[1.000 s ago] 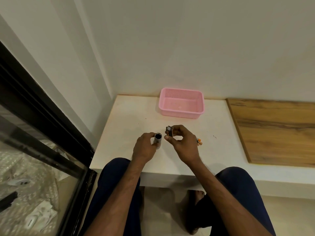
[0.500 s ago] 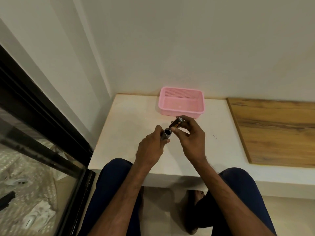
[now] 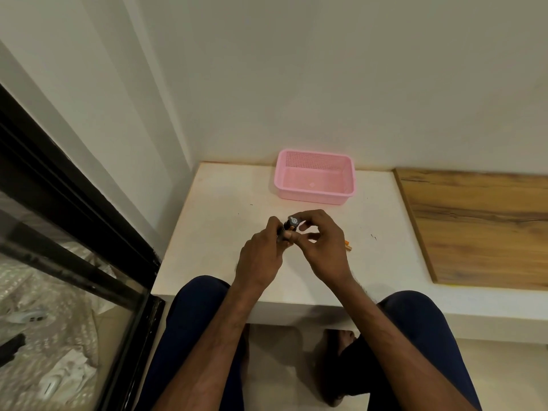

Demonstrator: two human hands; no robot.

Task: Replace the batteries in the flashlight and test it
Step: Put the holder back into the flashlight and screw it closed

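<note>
— Above the white table (image 3: 225, 232), status of larger items?
— Pink basket (image 3: 315, 197) sits at the rear edge. Left hand (image 3: 261, 259) is closed around the flashlight body (image 3: 281, 234).
— Smaller items?
— Right hand (image 3: 323, 247) pinches a battery (image 3: 293, 222) at the body's opening.

The left hand (image 3: 261, 256) hides most of the flashlight (image 3: 281, 234); the right hand (image 3: 321, 247) half-covers orange batteries (image 3: 348, 246).

Two hands: left hand (image 3: 259, 259), right hand (image 3: 321, 250); one flashlight (image 3: 281, 234) (mostly hidden); one battery (image 3: 292, 223); one pink basket (image 3: 314, 197).
</note>
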